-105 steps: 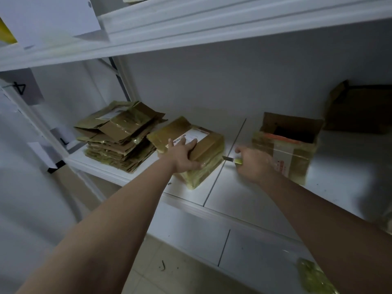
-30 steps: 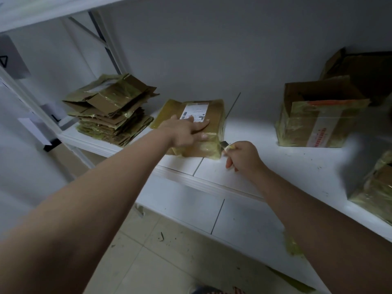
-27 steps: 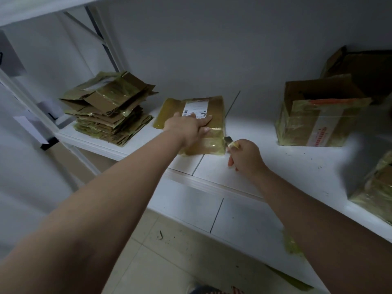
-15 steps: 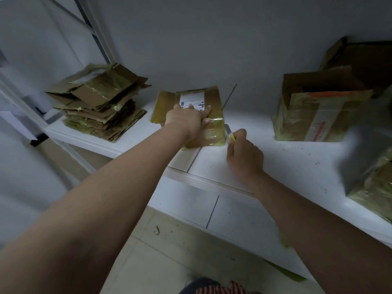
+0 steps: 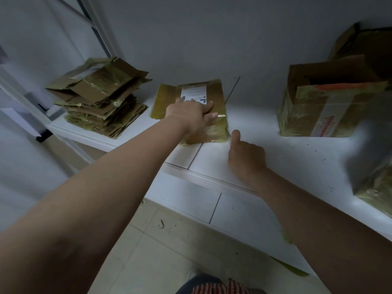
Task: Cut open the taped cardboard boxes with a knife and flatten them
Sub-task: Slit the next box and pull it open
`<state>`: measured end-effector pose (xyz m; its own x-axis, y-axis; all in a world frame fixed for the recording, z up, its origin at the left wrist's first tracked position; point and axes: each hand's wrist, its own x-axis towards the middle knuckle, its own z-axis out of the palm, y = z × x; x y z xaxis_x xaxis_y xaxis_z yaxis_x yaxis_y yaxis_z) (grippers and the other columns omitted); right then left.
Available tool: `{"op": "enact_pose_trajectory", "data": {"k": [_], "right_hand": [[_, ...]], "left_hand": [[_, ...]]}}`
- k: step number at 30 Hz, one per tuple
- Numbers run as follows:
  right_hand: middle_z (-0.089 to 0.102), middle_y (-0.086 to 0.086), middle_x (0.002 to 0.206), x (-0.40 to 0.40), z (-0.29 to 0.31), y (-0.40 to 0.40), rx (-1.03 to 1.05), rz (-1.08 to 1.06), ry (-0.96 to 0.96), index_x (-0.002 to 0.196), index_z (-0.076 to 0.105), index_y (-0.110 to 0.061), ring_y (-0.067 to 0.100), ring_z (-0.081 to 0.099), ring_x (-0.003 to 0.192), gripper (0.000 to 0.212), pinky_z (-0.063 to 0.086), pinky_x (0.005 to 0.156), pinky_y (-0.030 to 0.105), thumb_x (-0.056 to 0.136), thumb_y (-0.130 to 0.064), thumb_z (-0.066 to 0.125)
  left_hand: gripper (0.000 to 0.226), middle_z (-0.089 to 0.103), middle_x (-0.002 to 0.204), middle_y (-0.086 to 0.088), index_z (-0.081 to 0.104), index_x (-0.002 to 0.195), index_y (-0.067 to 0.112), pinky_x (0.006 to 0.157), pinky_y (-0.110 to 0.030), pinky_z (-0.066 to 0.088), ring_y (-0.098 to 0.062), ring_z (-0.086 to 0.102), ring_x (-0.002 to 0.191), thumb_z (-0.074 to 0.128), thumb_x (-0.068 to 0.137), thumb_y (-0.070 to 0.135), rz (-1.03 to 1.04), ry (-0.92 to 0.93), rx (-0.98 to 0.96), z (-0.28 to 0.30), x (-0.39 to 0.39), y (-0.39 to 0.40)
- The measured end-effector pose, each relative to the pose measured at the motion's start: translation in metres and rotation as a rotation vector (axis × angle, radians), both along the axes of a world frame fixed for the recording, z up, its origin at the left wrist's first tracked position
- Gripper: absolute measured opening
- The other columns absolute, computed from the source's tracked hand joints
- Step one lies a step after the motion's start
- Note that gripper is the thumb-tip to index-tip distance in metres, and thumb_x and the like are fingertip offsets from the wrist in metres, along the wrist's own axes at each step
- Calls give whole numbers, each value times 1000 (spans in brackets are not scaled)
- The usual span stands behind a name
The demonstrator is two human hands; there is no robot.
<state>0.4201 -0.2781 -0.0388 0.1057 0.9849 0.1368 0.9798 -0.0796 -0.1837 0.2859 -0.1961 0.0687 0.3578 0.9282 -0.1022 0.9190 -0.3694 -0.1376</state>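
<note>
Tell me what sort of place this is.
Probably a storeroom or parcel-handling back room: white shelving against a bare wall, a stack of flattened boxes, a taped parcel with a shipping label, and an opened carton standing to the right.

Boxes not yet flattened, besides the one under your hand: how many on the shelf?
3: an open box right of centre, a dark one behind it, a taped one at the right edge. More may sit outside the view.
</note>
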Motion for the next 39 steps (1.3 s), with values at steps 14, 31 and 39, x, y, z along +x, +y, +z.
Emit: {"op": "enact_pose_trajectory", "data": {"k": [14,31,39], "right_hand": [[64,15,91,15,-8,-14,214,-136,373,107,41,-6,38,61,81,18,38,63,34,98,-22,37],[65,12,86,22,-11,-14,247,-68,453,115,48,-18,36,60,80,29,36,62,33,102,-35,30],[65,13,85,21,-9,-8,229,-19,435,118,47,-20,38,60,81,26,39,64,36,101,-34,32]], "left_hand": [[33,54,73,-9,52,69,4,65,-30,38,-29,55,79,65,85,31,-64,-215,48,12,22,-9],[72,-4,163,0,-3,151,44,116,-54,5,-30,-5,149,35,93,64,-129,-81,-32,-22,-49,-10],[61,-5,163,2,-7,150,46,117,-52,6,-30,-5,149,26,99,56,-149,-74,19,-29,-51,-5]]}}
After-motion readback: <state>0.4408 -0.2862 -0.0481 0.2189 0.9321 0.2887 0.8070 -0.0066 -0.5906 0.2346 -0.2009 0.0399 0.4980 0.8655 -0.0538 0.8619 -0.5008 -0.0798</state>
